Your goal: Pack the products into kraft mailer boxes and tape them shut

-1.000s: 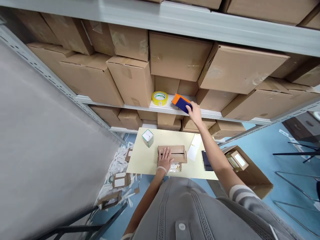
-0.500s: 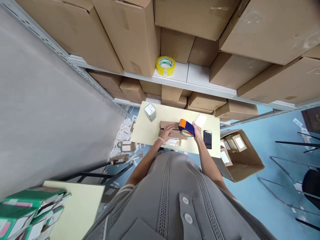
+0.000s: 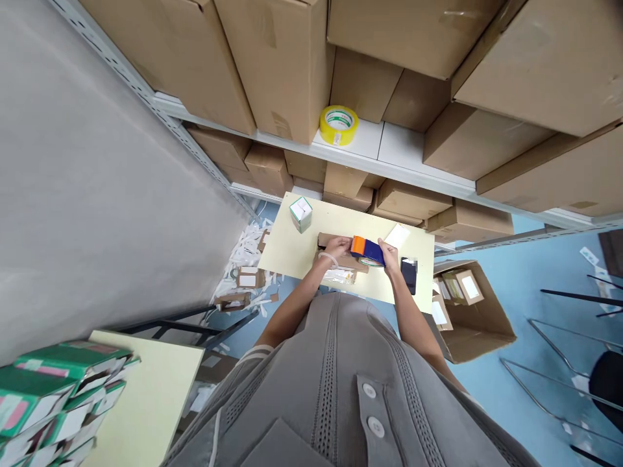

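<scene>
My right hand (image 3: 388,255) grips a blue and orange tape dispenser (image 3: 374,250) with a tape roll in it, held just above the table. At the dispenser's orange end, my left hand (image 3: 339,246) has its fingers drawn together; what they pinch is too small to make out. Beneath both hands lies a flat brown cardboard box (image 3: 357,264), partly covered by the left hand and the dispenser. A clear plastic packet (image 3: 339,277) rests along the box's near side.
On the pale table (image 3: 277,250) are a small white-green box (image 3: 300,215), a white card (image 3: 397,235) and a dark phone (image 3: 409,275). A yellow tape roll (image 3: 339,126) sits on the shelf ahead among cartons. An open carton (image 3: 487,324) stands on the right.
My left hand has lifted from lying spread on the cardboard box and come to the orange end of the tape dispenser, its fingers closing. The dispenser has turned more level. The view has shifted slightly.
</scene>
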`<state>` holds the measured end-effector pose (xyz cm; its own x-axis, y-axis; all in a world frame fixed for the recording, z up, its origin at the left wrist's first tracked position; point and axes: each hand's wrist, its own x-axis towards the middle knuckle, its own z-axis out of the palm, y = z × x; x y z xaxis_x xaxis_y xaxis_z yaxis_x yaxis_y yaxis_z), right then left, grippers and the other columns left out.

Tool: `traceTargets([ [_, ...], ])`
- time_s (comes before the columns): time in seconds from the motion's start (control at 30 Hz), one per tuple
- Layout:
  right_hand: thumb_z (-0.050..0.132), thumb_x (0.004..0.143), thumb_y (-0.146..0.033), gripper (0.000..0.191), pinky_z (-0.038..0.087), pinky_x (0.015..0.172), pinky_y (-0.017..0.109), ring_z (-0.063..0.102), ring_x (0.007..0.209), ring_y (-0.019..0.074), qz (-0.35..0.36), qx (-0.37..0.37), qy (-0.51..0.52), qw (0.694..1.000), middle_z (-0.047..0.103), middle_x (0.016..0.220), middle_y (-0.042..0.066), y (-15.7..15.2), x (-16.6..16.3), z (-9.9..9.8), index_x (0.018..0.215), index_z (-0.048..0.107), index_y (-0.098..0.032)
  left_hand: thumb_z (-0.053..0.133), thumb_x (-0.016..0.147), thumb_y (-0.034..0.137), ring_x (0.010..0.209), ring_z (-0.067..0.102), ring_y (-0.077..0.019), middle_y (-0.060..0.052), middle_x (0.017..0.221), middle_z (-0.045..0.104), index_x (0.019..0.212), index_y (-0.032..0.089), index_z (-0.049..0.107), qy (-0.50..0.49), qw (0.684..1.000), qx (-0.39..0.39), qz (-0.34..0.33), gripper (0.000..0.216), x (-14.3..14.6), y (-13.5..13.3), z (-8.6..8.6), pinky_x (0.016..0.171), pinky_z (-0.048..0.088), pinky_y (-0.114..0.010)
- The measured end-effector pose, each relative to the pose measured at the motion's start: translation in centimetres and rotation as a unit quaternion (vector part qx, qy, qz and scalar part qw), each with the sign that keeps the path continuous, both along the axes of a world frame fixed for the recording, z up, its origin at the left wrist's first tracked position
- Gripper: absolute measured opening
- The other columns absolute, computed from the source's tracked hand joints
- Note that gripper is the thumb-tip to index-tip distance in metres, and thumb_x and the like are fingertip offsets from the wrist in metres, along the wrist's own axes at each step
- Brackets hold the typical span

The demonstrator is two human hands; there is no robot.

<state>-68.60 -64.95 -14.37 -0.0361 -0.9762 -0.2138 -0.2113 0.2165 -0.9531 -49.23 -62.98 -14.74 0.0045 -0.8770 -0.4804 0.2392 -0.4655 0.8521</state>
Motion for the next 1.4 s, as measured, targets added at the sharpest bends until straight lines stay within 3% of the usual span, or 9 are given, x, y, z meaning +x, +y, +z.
traceTargets([
  [0.37,0.059,0.074,-0.068,0.061,0.018,0.047,0.025,0.02,0.052,0.008,0.086,-0.063,0.094,0.99,0.02,0.052,-0.006,-0.8,1.5,1.9,0.05,0.026,-0.023,0.066,0.082,0.029,0.093,0.067,-0.0254,-0.01,0.094,0.073,0.086,0.021,0.069,-0.071,0.997,0.021,0.01,0.009,3.0,0.5,-1.4,0.091,0.051,-0.046],
  [0.6,0.052,0.078,-0.069,0.058,0.019,0.048,0.026,0.02,0.053,0.0086,0.088,-0.071,0.134,0.985,0.021,0.053,-0.005,-0.7,3.4,1.4,0.052,0.027,-0.023,0.069,0.076,0.014,0.066,0.065,-0.0147,-0.005,0.077,0.068,0.068,0.017,0.059,-0.067,0.99,0.05,0.109,0.013,7.4,0.9,-2.2,0.077,0.058,-0.04],
  [0.77,0.051,0.081,-0.063,0.056,0.02,0.049,0.025,0.021,0.054,0.0089,0.105,-0.094,0.179,0.974,0.02,0.054,-0.005,-0.9,4.0,1.2,0.051,0.026,-0.023,0.071,0.07,0.01,0.056,0.059,-0.0095,0.0,0.062,0.061,0.064,0.015,0.058,-0.078,0.986,0.056,0.133,0.015,10.4,1.6,-3.4,0.07,0.058,-0.033],
  [1.1,0.051,0.084,-0.059,0.054,0.02,0.051,0.025,0.021,0.055,0.0091,0.11,-0.101,0.213,0.966,0.02,0.056,-0.005,-0.7,4.6,1.3,0.053,0.028,-0.022,0.064,0.079,0.013,0.063,0.058,-0.0112,-0.001,0.063,0.061,0.069,0.015,0.059,-0.12,0.982,0.068,0.127,0.011,9.1,1.5,-5.9,0.074,0.052,-0.029],
  [1.3,0.048,0.082,-0.063,0.055,0.022,0.05,0.025,0.022,0.055,0.0094,0.099,-0.1,0.224,0.964,0.021,0.055,-0.004,-0.8,4.7,1.0,0.053,0.028,-0.022,0.055,0.086,0.016,0.091,0.06,-0.014,-0.004,0.094,0.065,0.087,0.019,0.059,-0.212,0.967,0.044,0.134,0.005,7.5,2.2,-6.3,0.092,0.045,-0.027],
  [1.4,0.046,0.081,-0.069,0.057,0.023,0.05,0.025,0.023,0.055,0.0097,0.098,-0.093,0.229,0.964,0.022,0.055,-0.004,-0.7,4.6,1.0,0.053,0.029,-0.022,0.053,0.087,0.022,0.094,0.061,-0.018,-0.007,0.106,0.06,0.098,0.02,0.059,-0.253,0.957,0.061,0.128,0.013,6.7,3.0,-6.8,0.093,0.046,-0.033],
])
